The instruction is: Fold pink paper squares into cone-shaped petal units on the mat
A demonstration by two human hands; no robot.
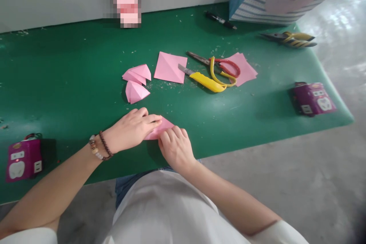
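A folded piece of pink paper (160, 129) lies between my two hands near the table's front edge. My left hand (135, 127), with two bead bracelets at the wrist, presses the paper's left side with its fingers together. From the right, my right hand (176, 146) has its curled fingers closed on the lower right edge. Both hands cover part of the sheet. Beyond them are two folded pink paper pieces, one (137, 74) behind the other (136, 91). A creased pink square (168, 68) lies to their right.
A yellow utility knife (207, 82) touches the square. Scissors (224, 69) rest on more pink sheets (243, 69). Farther back lie a pen (220, 20), pliers (288, 39) and a box (263, 0). Purple devices stand left (24, 160) and right (314, 98) on the green table (71, 68).
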